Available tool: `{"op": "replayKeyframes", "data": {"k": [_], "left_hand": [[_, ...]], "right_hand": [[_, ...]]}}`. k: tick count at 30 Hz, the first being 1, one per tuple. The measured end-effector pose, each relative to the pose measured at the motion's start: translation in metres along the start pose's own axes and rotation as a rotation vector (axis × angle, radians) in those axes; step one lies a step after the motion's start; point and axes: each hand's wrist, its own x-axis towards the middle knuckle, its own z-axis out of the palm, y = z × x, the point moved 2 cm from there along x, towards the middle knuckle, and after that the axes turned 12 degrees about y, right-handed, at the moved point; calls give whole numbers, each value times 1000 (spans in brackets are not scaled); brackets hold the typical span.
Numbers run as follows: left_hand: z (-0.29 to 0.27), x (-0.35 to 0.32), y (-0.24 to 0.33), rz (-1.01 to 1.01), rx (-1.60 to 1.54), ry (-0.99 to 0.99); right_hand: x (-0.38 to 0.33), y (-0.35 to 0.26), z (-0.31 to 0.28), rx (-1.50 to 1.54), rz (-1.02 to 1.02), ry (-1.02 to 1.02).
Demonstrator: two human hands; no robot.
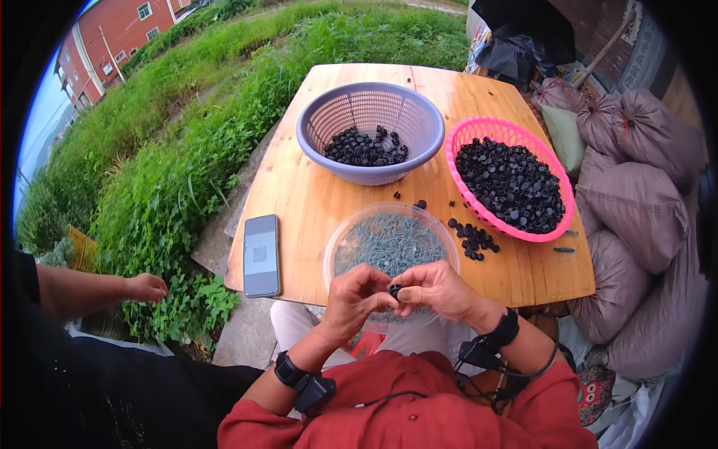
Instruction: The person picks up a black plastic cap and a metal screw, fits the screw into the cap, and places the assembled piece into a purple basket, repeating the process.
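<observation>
Above the near rim of a clear round bowl (327,262), my two hands meet fingertip to fingertip. A small round black plastic cap (395,290) is pinched between them. My left hand (351,301) grips it from one side with thumb and forefinger, and my right hand (443,290) pinches it from the other. Whether a screw sits in the cap is too small to tell. The bowl is full of thin silvery screws (393,238). Several loose black caps (473,239) lie on the table to the right of the bowl.
On the wooden table (292,194) stand a purple basket (366,173) partly filled with black caps and a fuller pink basket (516,230). A phone (261,258) lies at the left edge. Stuffed sacks (636,206) crowd the right. Another person's hand (148,288) shows at left.
</observation>
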Motion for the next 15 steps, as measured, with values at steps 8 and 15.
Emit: {"op": "replayKeyframes", "data": {"k": [8,15], "left_hand": [[15,6,19,371,289,-13],[27,6,22,550,384,-11]], "right_hand": [[-11,10,1,-138,-279,41],[-21,19,9,94,-271,73]]}}
